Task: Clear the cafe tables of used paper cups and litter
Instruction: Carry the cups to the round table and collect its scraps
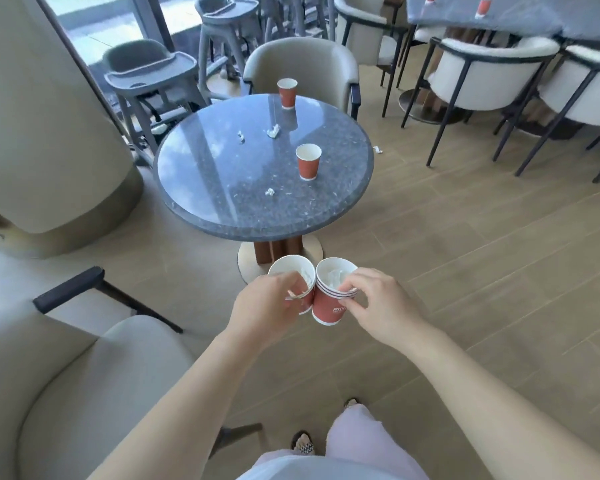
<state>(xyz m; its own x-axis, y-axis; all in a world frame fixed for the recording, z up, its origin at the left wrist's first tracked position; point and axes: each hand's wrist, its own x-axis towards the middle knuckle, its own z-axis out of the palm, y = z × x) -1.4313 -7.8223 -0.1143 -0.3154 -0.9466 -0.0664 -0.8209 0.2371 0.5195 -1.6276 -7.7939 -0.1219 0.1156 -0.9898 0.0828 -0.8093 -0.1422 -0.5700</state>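
Note:
My left hand [269,303] grips a red paper cup [293,275] with white crumpled paper inside. My right hand [374,303] pinches the rim of a stack of red paper cups [326,306], also with paper inside. Both are held side by side above the floor, just short of the round grey stone table [222,209]. On that table stand two red cups, one near the right edge [308,162] and one at the far edge [287,93]. Three small white paper scraps lie on the tabletop: [269,192], [273,131], [240,136].
A beige armchair [94,368] stands at my left and another [302,64] behind the table. Grey high chairs [149,74] line the window. White chairs [482,77] and another table with red cups [484,6] stand at the far right. A paper scrap [377,149] lies on the floor.

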